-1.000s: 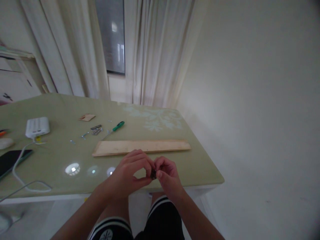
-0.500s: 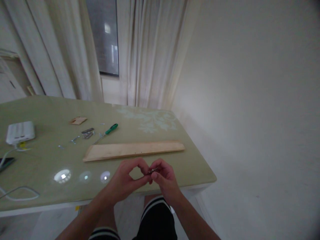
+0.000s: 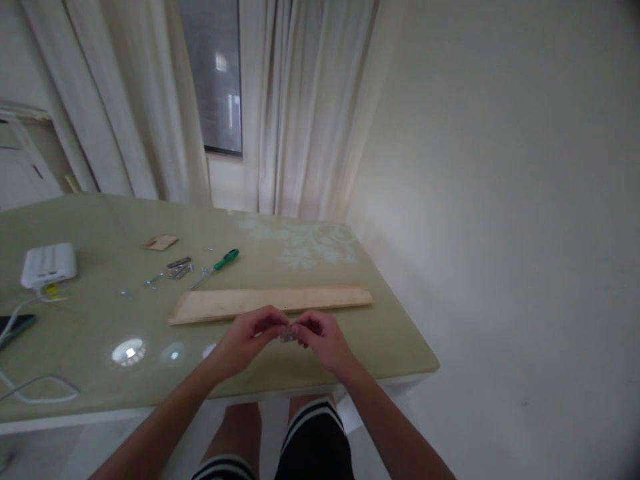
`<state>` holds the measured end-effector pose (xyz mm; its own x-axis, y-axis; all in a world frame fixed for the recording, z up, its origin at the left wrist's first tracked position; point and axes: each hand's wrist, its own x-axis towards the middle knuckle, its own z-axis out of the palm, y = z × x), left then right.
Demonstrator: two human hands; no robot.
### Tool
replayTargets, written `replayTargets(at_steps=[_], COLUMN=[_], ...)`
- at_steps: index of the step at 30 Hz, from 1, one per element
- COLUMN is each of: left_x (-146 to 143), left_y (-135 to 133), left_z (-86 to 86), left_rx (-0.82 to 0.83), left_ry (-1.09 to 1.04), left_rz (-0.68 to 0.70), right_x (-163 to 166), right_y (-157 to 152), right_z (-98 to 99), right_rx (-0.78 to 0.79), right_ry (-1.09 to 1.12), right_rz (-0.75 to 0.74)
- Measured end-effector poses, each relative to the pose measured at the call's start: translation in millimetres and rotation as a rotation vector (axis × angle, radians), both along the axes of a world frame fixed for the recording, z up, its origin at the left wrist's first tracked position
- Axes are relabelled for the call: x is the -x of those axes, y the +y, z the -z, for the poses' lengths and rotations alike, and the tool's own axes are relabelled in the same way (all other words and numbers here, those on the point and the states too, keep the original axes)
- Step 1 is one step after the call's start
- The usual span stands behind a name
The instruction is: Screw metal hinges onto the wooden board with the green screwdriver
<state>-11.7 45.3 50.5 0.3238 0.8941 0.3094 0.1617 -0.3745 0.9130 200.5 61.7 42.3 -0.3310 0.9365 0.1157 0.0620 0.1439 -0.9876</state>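
Observation:
A small silvery metal hinge [image 3: 287, 335] is pinched between my two hands, just in front of the wooden board and above the table's near edge. My left hand [image 3: 253, 337] grips its left side with thumb and forefinger. On the other side, the fingertips of my right hand [image 3: 323, 340] close on it too, covering part of it. Right behind my hands lies a long, pale wooden board [image 3: 270, 300] with a few small dark holes near its front edge.
A green-handled screwdriver [image 3: 226, 259] lies behind the board, beside several metal hinges [image 3: 179, 268] and loose screws [image 3: 153, 281]. Farther back is a small wood piece [image 3: 161, 243]. A white box with a cable [image 3: 49, 265] and a dark phone [image 3: 16, 328] are at left.
Both hands have moved slightly left and away from me, nearer the board. The hinge has turned from edge-on so that its flat face shows. The view has shifted slightly.

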Motion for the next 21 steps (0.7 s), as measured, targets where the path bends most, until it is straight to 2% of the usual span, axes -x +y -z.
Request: replayTargets(at_steps=[6,9,11,13,15,16,18,21], left_x=[11.3,11.7,9.7,6.3,2.1,0.1,-3.2,-6.8], left_y=[40.2,45.5,40.4,29.8,16.4,9.8,-1.6,-11.1], left_z=[10.3,11.5,11.3,11.5,11.9,11.8,10.8,7.0], left_rx=[0.071,0.086,0.010,-0.175,-0.452,-0.600,-0.850,-1.069], left_ry=[-0.069,-0.100,-0.068,0.052,0.232,0.322,0.474,0.593], left_rz=[-0.092,-0.076,-0.183,-0.386,-0.535,-0.549,-0.479,-0.358], right_x=[15.2,18.3,19.5,21.4,24.6,26.6,30.7,35.0], right_y=[37.5,44.0,42.0,35.8,27.1,22.8,16.0,13.3], right_z=[3.6,3.5,2.1,-0.2,-2.9,-4.0,-5.2,-4.0], right_rx=[0.049,0.032,-0.023,-0.072,-0.027,0.030,0.153,0.240], right_ry=[0.037,0.029,0.020,0.034,0.083,0.116,0.189,0.274], right_rz=[0.041,0.038,0.126,0.232,0.213,0.156,0.047,0.031])
